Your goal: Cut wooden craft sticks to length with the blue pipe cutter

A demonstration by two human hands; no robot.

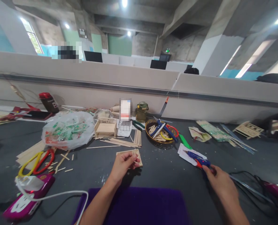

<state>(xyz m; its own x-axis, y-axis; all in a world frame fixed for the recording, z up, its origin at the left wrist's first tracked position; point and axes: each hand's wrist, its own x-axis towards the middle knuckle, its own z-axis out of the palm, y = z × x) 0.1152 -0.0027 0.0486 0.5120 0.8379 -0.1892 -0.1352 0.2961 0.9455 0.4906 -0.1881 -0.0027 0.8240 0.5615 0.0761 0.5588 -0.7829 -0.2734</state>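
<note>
My left hand (126,162) is closed, its fingertips pinched on small wooden sticks (135,153). Right behind those fingers is a rectangular frame of thin wooden sticks (141,161), partly hidden by the hand; whether the hand grips the frame too, I cannot tell. Over to the right, my right hand (220,181) has its thumb and fingers around the rear of a blue glue gun (200,158). The gun's nozzle points left over a white paper (182,151) on the dark table.
Behind my left hand lie loose sticks (125,142) and a small wooden model (106,128). A wicker basket (161,142) holds sticks and pliers (169,129). At left are a plastic bag (68,129), scissors (43,162) and a power strip (27,200) with a white cable (59,195).
</note>
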